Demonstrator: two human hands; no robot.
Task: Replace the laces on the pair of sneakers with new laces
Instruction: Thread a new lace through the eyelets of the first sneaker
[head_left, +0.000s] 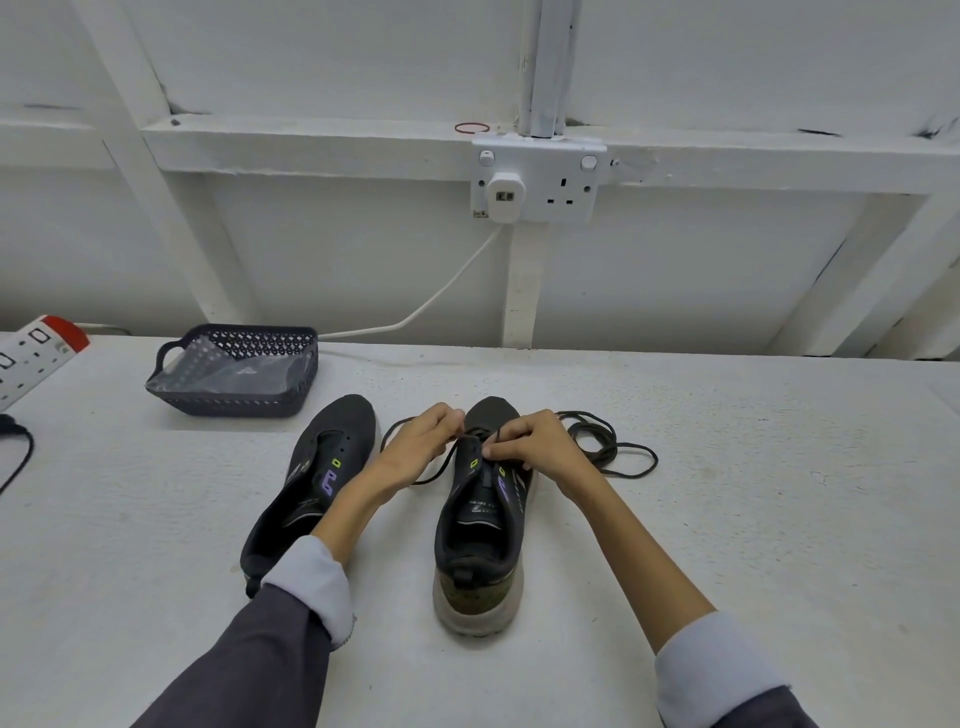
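The right hand (535, 441) has its fingers curled, pinching the dark lace (615, 446) at the eyelets of the right shoe (480, 525). The left hand (421, 449), also curled, pinches the same lace just beside it. Loose lace lies on the table (753, 493) on both sides. The left shoe (317, 478) lies under the left forearm, and a basket (234, 402) sits beyond it.

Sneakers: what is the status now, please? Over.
Left hand and right hand pinch lace at right sneaker. Left sneaker has no lace. Basket apart, nothing in the way.
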